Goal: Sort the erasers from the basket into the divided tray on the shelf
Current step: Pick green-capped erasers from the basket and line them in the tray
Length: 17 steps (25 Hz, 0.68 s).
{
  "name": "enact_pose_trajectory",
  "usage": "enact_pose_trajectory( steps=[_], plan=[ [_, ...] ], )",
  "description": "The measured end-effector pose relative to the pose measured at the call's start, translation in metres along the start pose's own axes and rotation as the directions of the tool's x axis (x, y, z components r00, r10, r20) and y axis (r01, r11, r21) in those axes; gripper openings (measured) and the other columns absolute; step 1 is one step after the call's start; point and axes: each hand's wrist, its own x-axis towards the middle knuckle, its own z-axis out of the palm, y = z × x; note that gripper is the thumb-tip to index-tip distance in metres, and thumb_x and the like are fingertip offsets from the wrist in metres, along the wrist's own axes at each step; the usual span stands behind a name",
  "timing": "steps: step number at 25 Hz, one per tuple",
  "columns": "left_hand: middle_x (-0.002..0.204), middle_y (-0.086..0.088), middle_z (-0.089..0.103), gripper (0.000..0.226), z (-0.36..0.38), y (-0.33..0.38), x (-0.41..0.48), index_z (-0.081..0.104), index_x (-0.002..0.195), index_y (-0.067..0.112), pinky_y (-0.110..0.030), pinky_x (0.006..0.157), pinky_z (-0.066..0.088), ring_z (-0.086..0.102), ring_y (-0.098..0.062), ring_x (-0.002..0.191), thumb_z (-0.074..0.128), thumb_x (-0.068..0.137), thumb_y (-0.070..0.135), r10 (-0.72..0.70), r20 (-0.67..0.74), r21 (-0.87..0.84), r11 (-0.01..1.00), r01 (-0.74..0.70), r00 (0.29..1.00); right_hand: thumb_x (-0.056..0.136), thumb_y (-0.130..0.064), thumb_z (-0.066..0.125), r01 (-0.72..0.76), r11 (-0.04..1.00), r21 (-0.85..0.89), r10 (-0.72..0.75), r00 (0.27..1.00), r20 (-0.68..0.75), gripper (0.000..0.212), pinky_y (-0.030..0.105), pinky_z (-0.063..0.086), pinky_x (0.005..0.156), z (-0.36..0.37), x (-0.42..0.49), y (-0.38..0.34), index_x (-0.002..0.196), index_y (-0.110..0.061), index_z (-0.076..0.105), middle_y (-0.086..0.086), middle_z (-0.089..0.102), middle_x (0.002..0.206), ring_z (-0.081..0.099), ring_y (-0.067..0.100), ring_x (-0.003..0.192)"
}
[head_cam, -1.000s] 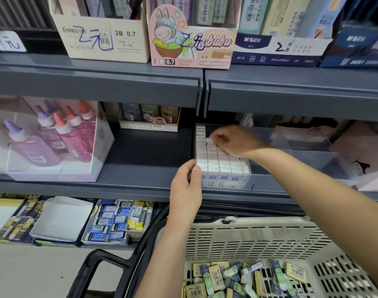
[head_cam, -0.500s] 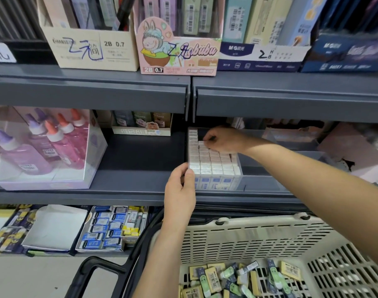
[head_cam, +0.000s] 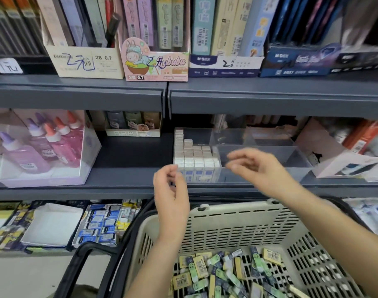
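Erasers (head_cam: 224, 274) fill the basket (head_cam: 237, 224); left hand (head_cam: 171, 194) and right hand (head_cam: 259, 168) hover empty, fingers loosely curled, by the tray (head_cam: 291, 153). Next, likely grab one.

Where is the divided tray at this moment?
In the head view, the divided tray sits on the middle shelf, right of centre, just above the basket and behind the right hand.

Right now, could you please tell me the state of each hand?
Left hand: open, loosely curled, holding nothing.
Right hand: open, blurred by motion, apparently empty.
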Motion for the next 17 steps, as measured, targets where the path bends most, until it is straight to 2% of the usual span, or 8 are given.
enact_pose_trajectory(
  steps=[3,6,8,9,11,14,16,17],
  plan=[
    [0.086,0.016,0.060,0.015,0.009,-0.003,-0.045,0.056,0.094,0.032,-0.013,0.067,0.047,0.056,-0.001,0.074,0.052,0.092,0.018,-0.004,0.232,-0.016,1.000,0.008,0.973,0.083,-0.017,0.066,-0.110,0.994,-0.005,0.111,0.993,0.043,0.017,0.010,0.050,0.074,-0.003,-0.061,0.035,0.094,-0.030,0.065,-0.010,0.072,0.085,0.066,0.000,0.081],
    [0.091,0.016,0.059,0.011,0.020,-0.028,-0.090,0.057,0.099,0.025,-0.016,0.080,0.046,0.056,0.005,0.086,0.054,0.092,0.017,-0.278,0.494,0.251,0.953,0.171,0.824,0.085,-0.014,0.064,-0.270,0.958,-0.100,0.283,0.948,0.145,0.013,0.015,0.051,0.072,0.011,-0.096,0.085,0.092,-0.025,0.065,-0.009,0.070,0.086,0.066,0.007,0.083],
    [0.101,0.010,0.058,0.017,0.020,-0.049,-0.107,0.056,0.109,0.017,-0.023,0.091,0.045,0.058,-0.005,0.100,0.055,0.092,0.017,-0.455,0.534,0.449,0.867,0.218,0.713,0.088,-0.017,0.062,-0.371,0.903,-0.217,0.413,0.889,0.197,0.013,0.023,0.052,0.076,0.024,-0.111,0.118,0.101,-0.016,0.064,-0.004,0.066,0.090,0.063,0.012,0.083],
    [0.108,0.005,0.058,0.023,0.015,-0.058,-0.110,0.055,0.115,0.014,-0.025,0.095,0.044,0.057,-0.013,0.106,0.056,0.092,0.017,-0.504,0.520,0.524,0.826,0.208,0.690,0.089,-0.021,0.061,-0.403,0.868,-0.292,0.469,0.858,0.210,0.019,0.020,0.051,0.071,0.030,-0.117,0.132,0.107,-0.013,0.062,-0.005,0.062,0.088,0.060,0.010,0.078],
    [0.120,-0.002,0.056,0.033,0.004,-0.067,-0.105,0.051,0.123,0.010,-0.033,0.099,0.044,0.055,-0.018,0.111,0.056,0.092,0.018,-0.526,0.460,0.607,0.774,0.179,0.715,0.090,-0.028,0.059,-0.438,0.798,-0.414,0.554,0.803,0.219,0.029,0.015,0.041,0.057,0.038,-0.123,0.150,0.114,-0.013,0.059,-0.009,0.054,0.085,0.051,0.004,0.067],
    [0.115,-0.003,0.055,0.032,-0.006,-0.069,-0.084,0.048,0.122,0.008,-0.028,0.093,0.043,0.054,-0.016,0.104,0.056,0.092,0.018,-0.474,0.386,0.610,0.774,0.166,0.791,0.089,-0.034,0.059,-0.415,0.780,-0.469,0.579,0.763,0.288,0.032,0.022,0.040,0.060,0.042,-0.126,0.157,0.110,-0.010,0.062,-0.010,0.058,0.090,0.052,0.008,0.070],
    [0.104,-0.001,0.054,0.027,-0.006,-0.069,-0.076,0.049,0.117,0.007,-0.025,0.087,0.041,0.053,-0.016,0.099,0.054,0.093,0.018,-0.458,0.395,0.601,0.785,0.153,0.796,0.088,-0.033,0.061,-0.387,0.785,-0.484,0.574,0.750,0.330,0.030,0.018,0.044,0.062,0.047,-0.127,0.157,0.106,-0.009,0.065,-0.011,0.058,0.089,0.055,0.007,0.071],
    [0.101,0.001,0.053,0.025,-0.006,-0.069,-0.074,0.049,0.116,0.007,-0.024,0.086,0.041,0.054,-0.016,0.098,0.053,0.093,0.018,-0.451,0.402,0.600,0.787,0.142,0.797,0.087,-0.033,0.062,-0.380,0.775,-0.505,0.586,0.733,0.347,0.030,0.021,0.048,0.068,0.050,-0.129,0.158,0.105,-0.009,0.065,-0.008,0.060,0.096,0.058,0.011,0.078]
  ],
)
